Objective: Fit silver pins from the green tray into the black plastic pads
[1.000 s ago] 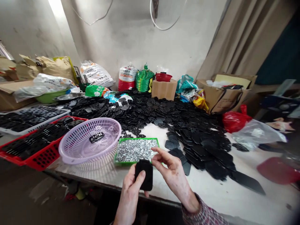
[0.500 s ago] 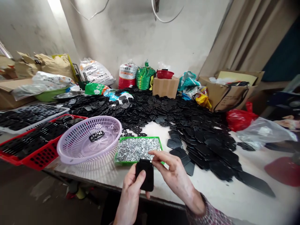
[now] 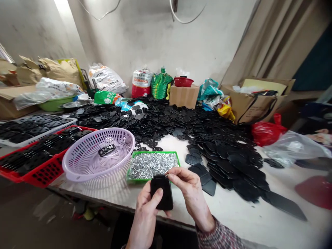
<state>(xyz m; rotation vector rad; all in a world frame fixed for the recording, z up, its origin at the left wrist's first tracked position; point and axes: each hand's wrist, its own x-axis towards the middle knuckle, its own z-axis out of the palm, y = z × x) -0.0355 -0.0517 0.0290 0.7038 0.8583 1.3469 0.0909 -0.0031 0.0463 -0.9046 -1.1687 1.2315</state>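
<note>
My left hand [image 3: 149, 204] is closed round a flat black plate [image 3: 164, 195], its thumb lying on the face. At the plate's upper right corner, the thumb and forefinger of my right hand [image 3: 188, 183] are pinched together; whatever small piece is between them is too small to make out. Just beyond both hands sits a green tray [image 3: 127, 174] full of small silvery metal pins [image 3: 153, 164]. A lilac basket [image 3: 70, 157] to the left holds a small black item with silvery parts [image 3: 107, 150].
Black plates [image 3: 223, 152] are heaped across the back and right of the table [image 3: 267, 221]. A red crate [image 3: 44, 171] and a white crate [image 3: 58, 129] of black parts stand left. Behind are a carton [image 3: 183, 97], sacks and a red plastic bag [image 3: 268, 131].
My right fingertips have drawn closer together at the plate's top corner, and my right forearm has shifted left. The plate has tilted slightly in my left hand.
</note>
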